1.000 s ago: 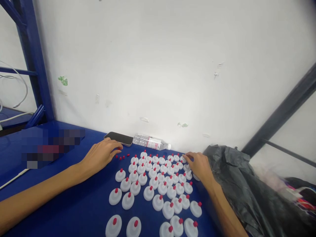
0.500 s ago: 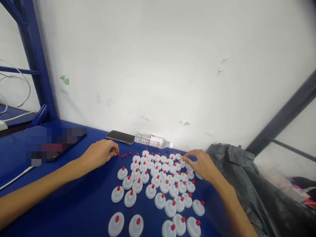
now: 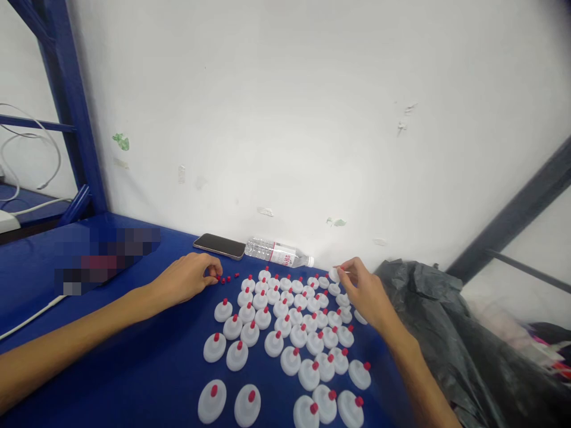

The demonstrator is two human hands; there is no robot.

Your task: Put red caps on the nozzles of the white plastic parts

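Many round white plastic lids (image 3: pixel 291 361), most with a small red tip standing on top, are spread over the blue tabletop (image 3: pixel 147 368). My left hand (image 3: pixel 190 278) rests low at the left of them, thumb and forefinger pinched at a small red tip (image 3: pixel 219 277). Several loose red tips (image 3: pixel 229 279) lie just right of those fingers. At the far right of the group, my right hand (image 3: pixel 362 290) pinches a white lid (image 3: pixel 333 274) by its edge, raised and tilted. Below that hand sit a few white lids (image 3: pixel 342 299) with no red tip visible.
Along the wall lie a phone (image 3: pixel 219 245) and a clear plastic bottle (image 3: pixel 280 253) on its side. A blurred-out dark device with a white cable (image 3: pixel 35 316) is at the left. A black plastic bag (image 3: pixel 414 303) bulges at the right, by a dark frame bar (image 3: pixel 513 208).
My right hand has lifted a white lid from the far right of the group, tilting it up. My left hand stays pinched near the loose red tips. The view has shifted slightly.
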